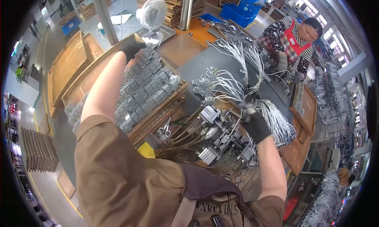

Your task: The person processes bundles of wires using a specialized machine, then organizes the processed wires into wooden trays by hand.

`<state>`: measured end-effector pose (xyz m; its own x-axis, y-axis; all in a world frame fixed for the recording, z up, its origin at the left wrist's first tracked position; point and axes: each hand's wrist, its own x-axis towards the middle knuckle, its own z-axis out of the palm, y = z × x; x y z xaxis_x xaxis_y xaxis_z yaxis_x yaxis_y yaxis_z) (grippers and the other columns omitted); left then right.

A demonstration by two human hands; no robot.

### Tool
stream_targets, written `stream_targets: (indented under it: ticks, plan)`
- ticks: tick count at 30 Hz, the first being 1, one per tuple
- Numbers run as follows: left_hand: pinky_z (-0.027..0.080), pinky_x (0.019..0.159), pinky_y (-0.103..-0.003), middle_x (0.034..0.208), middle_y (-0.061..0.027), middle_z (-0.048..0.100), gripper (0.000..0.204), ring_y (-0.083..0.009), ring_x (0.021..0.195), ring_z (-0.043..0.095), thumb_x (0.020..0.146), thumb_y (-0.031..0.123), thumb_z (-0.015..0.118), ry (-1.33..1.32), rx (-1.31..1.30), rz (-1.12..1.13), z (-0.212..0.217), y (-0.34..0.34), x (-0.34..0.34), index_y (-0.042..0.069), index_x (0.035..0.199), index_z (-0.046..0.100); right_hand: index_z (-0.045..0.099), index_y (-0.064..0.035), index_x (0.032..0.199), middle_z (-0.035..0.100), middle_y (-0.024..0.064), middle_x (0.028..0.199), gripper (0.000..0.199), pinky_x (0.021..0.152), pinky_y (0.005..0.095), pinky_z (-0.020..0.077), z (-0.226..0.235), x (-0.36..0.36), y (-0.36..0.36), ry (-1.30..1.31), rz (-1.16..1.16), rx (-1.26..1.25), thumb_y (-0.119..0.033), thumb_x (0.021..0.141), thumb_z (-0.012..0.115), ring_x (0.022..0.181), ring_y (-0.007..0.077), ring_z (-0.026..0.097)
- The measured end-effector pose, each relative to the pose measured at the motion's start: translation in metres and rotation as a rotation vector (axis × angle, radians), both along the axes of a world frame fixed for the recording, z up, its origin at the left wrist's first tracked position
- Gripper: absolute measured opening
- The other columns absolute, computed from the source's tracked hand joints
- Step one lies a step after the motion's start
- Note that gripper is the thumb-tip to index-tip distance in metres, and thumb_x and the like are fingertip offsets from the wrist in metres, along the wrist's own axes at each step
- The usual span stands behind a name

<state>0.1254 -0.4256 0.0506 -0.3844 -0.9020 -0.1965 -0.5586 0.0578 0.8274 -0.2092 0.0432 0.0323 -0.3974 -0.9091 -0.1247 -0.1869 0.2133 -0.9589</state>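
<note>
Grey metal parts fill the wooden tray at ten o'clock, where my gloved left hand reaches, arm stretched out, fingers curled onto the far row. My gloved right hand at three o'clock closes around a small wired piece, beside white wire bundles above the clamping fixture.
</note>
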Motion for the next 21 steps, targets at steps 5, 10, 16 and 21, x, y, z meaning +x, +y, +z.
stream_targets:
  ticks: [5,10,16,21]
  plan:
    - [0.047,0.064,-0.032,0.088,-0.0068,0.063,0.034,-0.0177,0.075,0.057,0.083,0.036,0.065,-0.034,0.065,-0.214,-0.065,-0.051,0.001,0.009,0.103,0.067,0.061,-0.0012,0.107,0.065,0.0088,0.099,0.04,0.08,0.0309,0.0483,0.017,0.018,-0.044,0.55,-0.197,0.078,-0.027,0.078,0.073,0.092,0.0192,0.061]
    - [0.048,0.081,-0.037,0.103,-0.0107,0.064,0.032,-0.0256,0.093,0.058,0.078,0.019,0.063,-0.39,-0.452,-0.495,-0.073,-0.06,0.004,0.009,0.109,0.064,0.062,-0.0098,0.099,0.059,0.0046,0.083,0.027,0.076,0.034,0.0481,0.022,-0.02,-0.055,-0.444,-0.776,-0.383,-0.035,0.088,0.064,0.083,0.0174,0.059]
    - [0.045,0.087,-0.045,0.098,-0.0144,0.065,0.03,-0.0294,0.1,0.058,0.07,0.017,0.068,0.097,-0.209,-0.077,-0.022,-0.017,0.0,0.004,0.097,0.062,0.062,-0.0131,0.094,0.064,0.0087,0.081,0.028,0.073,0.0389,0.0511,-0.015,0.042,-0.04,0.866,0.417,0.203,-0.04,0.09,0.053,0.076,0.0259,0.064]
    - [0.05,0.08,-0.035,0.096,-0.007,0.064,0.033,-0.0208,0.09,0.06,0.075,0.021,0.074,0.601,-0.316,-0.259,0.031,0.038,-0.033,0.005,0.1,0.06,0.067,-0.0131,0.1,0.067,0.0121,0.094,0.043,0.075,0.0431,0.0502,-0.001,0.053,-0.006,1.002,0.698,0.592,-0.052,0.085,0.056,0.084,0.0332,0.065]
